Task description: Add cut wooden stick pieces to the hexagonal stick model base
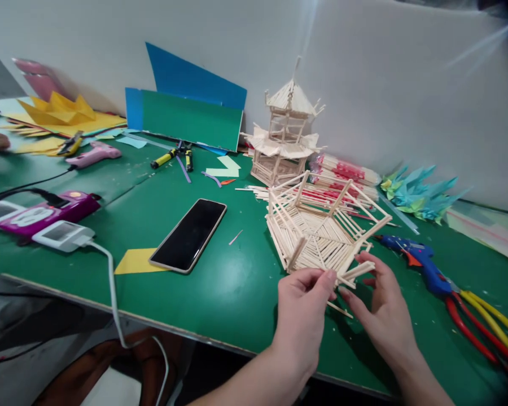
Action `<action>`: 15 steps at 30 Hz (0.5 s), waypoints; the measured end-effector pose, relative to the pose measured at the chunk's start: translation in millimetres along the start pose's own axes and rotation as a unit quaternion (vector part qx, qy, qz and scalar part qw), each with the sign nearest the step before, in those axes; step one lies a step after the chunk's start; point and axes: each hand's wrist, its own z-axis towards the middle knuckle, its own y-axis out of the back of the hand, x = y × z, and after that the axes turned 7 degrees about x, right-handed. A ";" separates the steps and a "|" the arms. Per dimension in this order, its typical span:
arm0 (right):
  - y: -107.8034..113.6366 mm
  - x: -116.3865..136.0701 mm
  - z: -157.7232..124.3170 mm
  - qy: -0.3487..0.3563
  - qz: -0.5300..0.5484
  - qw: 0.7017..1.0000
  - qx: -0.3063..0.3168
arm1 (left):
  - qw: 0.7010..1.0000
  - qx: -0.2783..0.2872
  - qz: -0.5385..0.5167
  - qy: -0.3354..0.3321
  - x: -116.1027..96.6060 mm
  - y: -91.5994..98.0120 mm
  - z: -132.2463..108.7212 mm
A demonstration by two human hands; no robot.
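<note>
Left hand (307, 296) pinching the near rim of your frame (325, 239), in front of the tower (284, 144) — likely steadying it. Your right hand (381, 299) spreads round the corner — grip unclear. Glue gun (427, 265) lies rightward, presumably for reach.

Left grip (307, 301) pinched, right grip (379, 304) loosely curved, both forearms (256, 376) angled inward

the phone (189, 235) has a glossy, glass-like front; the paper (138, 261) under its edge looks matt. right of the phone, the stick frame (324, 252) is bare wood, matt and ribbed, and the glue gun (432, 270) plastic. left of the phone, the charger (63, 235) is shiny plastic. around it, the table (224, 287) is smooth, faintly shiny.
</note>
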 end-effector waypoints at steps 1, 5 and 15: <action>-1.5 1.0 1.3 0.001 -0.013 1.000 -0.001 | 1.000 0.002 -0.005 -0.002 -0.7 0.6 0.5; -7.5 6.0 4.9 0.011 -0.022 1.000 0.003 | 1.000 0.012 -0.022 -0.013 -2.6 3.5 3.6; -16.6 13.5 7.9 0.023 0.003 1.000 -0.002 | 0.998 0.032 -0.053 -0.008 -6.8 -1.7 6.4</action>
